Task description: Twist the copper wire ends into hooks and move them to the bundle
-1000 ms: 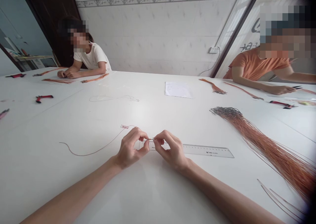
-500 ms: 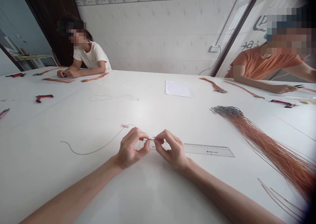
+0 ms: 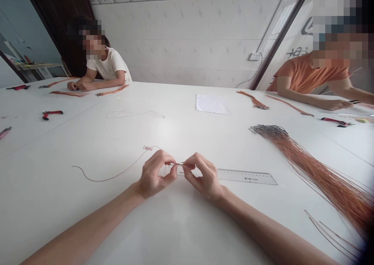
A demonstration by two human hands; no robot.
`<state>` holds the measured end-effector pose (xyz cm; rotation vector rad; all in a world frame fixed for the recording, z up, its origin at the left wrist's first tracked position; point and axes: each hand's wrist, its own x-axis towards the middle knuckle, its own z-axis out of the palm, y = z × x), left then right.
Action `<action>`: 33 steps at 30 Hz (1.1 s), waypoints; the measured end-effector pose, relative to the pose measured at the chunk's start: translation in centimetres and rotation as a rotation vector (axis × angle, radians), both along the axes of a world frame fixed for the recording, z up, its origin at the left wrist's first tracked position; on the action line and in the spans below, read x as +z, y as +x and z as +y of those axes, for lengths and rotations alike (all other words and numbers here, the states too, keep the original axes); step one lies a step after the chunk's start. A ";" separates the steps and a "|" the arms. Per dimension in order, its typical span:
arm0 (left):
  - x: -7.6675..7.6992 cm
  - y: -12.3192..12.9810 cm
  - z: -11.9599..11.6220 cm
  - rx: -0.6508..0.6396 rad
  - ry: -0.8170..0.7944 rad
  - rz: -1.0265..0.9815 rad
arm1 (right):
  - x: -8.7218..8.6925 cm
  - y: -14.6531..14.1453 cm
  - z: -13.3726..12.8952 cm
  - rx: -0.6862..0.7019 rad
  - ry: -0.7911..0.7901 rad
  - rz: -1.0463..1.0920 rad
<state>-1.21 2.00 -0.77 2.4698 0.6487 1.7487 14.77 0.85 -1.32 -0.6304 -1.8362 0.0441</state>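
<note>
Between the fingertips of my left hand (image 3: 156, 174) and my right hand (image 3: 203, 176) runs a short stretch of thin reddish-brown wire (image 3: 113, 178), and each hand pinches it with thumb and forefinger. The wire's long tail curves away over the table to the left of my left hand. A clear ruler (image 3: 248, 176) lies flat beneath and behind my hands, its right part showing. Just beyond my left hand is a small tag with red marks (image 3: 147, 148), the wire passing by it. My fingers hide the exact spot where the wire is gripped.
A thick bundle of copper-coloured wires (image 3: 315, 167) spreads along the right, with loose wires (image 3: 330, 232) nearer me. Red-handled pliers (image 3: 52, 114) lie at left. A paper sheet (image 3: 212, 104) is farther back. Two people sit across the white table (image 3: 163, 234), with smaller wire bundles near them.
My hands hold almost the same pose and pinch on the wire. The view has shifted very slightly. The person at right has moved a little.
</note>
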 end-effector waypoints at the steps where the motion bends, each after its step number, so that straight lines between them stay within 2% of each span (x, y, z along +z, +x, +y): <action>1: 0.0 0.0 0.0 0.003 -0.001 0.001 | 0.0 0.0 0.0 -0.001 -0.005 0.000; 33: 0.1 0.0 0.0 -0.006 0.006 0.006 | 0.0 0.0 0.0 -0.007 -0.002 0.000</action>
